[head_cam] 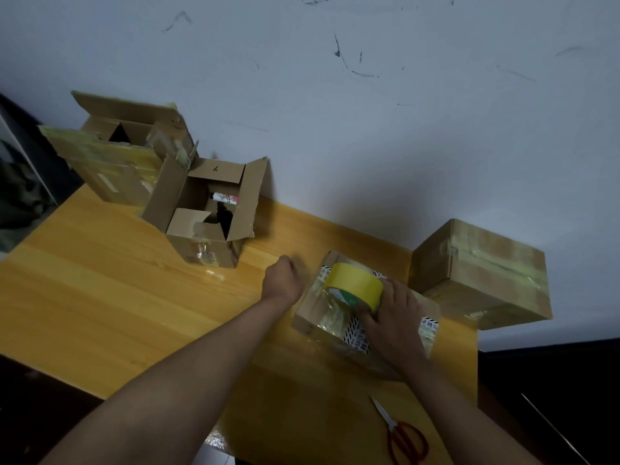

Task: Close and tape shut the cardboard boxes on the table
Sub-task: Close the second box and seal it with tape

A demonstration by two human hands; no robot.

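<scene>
Head view: scissors beside taped box.

Two boxes open, two taped

One view only, head-worn, wide-angle. Looks forward and steeply down from above the near edge of the yellow wooden table; both forearms enter from the bottom of frame and reach away from the lens. Horizon rolled: the table's far edge climbs toward the left, dropping to the right. Faces a scuffed white wall that fills the upper half. Near range: the small taped cardboard box sits just past centre-right, the red-handled scissors close to the bottom edge. The two open cardboard boxes lie farther off, upper left. Edges bend slightly.
</scene>
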